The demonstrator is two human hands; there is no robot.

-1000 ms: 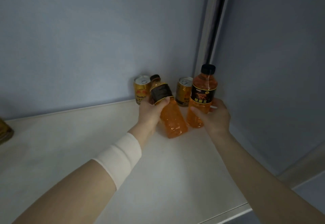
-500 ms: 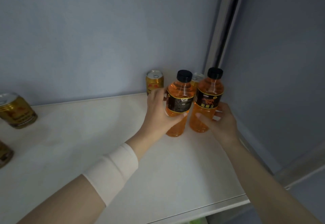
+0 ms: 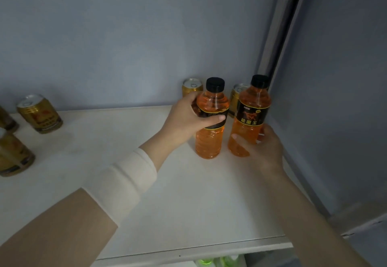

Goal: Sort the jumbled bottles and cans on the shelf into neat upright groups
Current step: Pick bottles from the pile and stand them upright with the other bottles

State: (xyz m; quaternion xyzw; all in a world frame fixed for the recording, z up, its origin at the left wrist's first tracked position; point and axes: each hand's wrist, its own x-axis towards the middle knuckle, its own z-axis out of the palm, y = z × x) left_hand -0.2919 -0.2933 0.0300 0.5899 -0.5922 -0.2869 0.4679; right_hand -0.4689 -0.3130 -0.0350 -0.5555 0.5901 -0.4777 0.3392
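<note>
On the white shelf (image 3: 188, 204), our left hand (image 3: 184, 120) wraps the label of one orange drink bottle (image 3: 209, 141) and our right hand (image 3: 263, 147) curls round the base of its twin bottle (image 3: 249, 118). Both stand upright, capped, nearly full. Two gold cans (image 3: 191, 86) stand just behind. We judge the scattered cans (image 3: 39, 112) at far left remain unsorted.

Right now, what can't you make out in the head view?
Head view:
Most of the rear can: behind the right bottle; label unreadable.
Label of the left bottle: largely covered by the left hand.
Base of the right bottle: partly behind the right hand.
Part of the can at the left edge: cut off by the frame.
The green items under the shelf: cut by the bottom edge, too blurred to identify.
</note>
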